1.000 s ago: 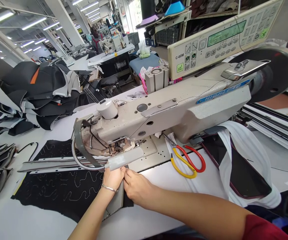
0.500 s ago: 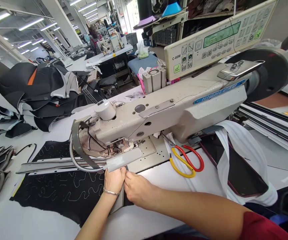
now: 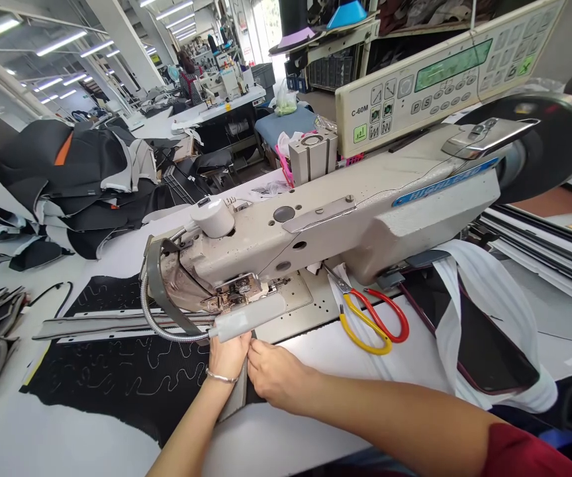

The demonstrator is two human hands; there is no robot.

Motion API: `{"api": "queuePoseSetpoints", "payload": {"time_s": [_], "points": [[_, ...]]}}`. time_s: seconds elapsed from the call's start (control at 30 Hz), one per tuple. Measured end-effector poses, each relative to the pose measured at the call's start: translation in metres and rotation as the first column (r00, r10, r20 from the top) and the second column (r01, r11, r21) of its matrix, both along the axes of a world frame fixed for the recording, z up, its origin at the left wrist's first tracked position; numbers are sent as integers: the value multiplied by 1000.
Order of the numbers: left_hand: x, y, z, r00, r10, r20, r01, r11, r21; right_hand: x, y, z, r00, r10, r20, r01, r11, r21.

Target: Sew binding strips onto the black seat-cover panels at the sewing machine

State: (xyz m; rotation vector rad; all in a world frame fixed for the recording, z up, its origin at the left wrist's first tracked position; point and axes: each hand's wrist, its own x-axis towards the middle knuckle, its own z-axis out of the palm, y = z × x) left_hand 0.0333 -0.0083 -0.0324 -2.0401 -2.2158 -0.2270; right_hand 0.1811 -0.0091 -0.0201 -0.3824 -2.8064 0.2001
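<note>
Both my hands meet at the front of a sewing machine (image 3: 326, 205), just below its white lamp tube (image 3: 249, 318). My left hand (image 3: 229, 356), with a bangle at the wrist, is closed on the edge of a black fabric piece (image 3: 117, 377); its fingertips are partly hidden by the lamp. Curled beside it, my right hand (image 3: 279, 376) pinches the same work near a grey strip (image 3: 235, 401) that runs down between the wrists. Wavy light stitch lines mark the black fabric. The needle area is mostly hidden behind the lamp.
Scissors (image 3: 368, 318) with red and yellow handles lie right of my hands. Beyond them are a phone (image 3: 484, 338) and a looped white strap (image 3: 447, 298). A control panel (image 3: 445, 86) stands behind the machine. Black and grey cut pieces (image 3: 67, 185) pile up at left.
The view has shifted slightly, so the machine and scissors sit a little further right. My hands keep nearly the same pose and place at the fabric.
</note>
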Motion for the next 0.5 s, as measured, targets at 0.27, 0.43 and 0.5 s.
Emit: {"api": "queuePoseSetpoints", "payload": {"time_s": [0.27,0.43,0.5], "points": [[3,-3,8,995,-68,-68,58,989,-136,0,-2,-7,1000,-12,-23,12,1000,16],[10,-6,14,990,-72,-120,44,973,-225,0,-3,-8,998,-27,-62,29,999,36],[12,-6,17,987,-66,-147,30,972,-234,0,-4,-6,998,-24,-49,27,999,45]]}}
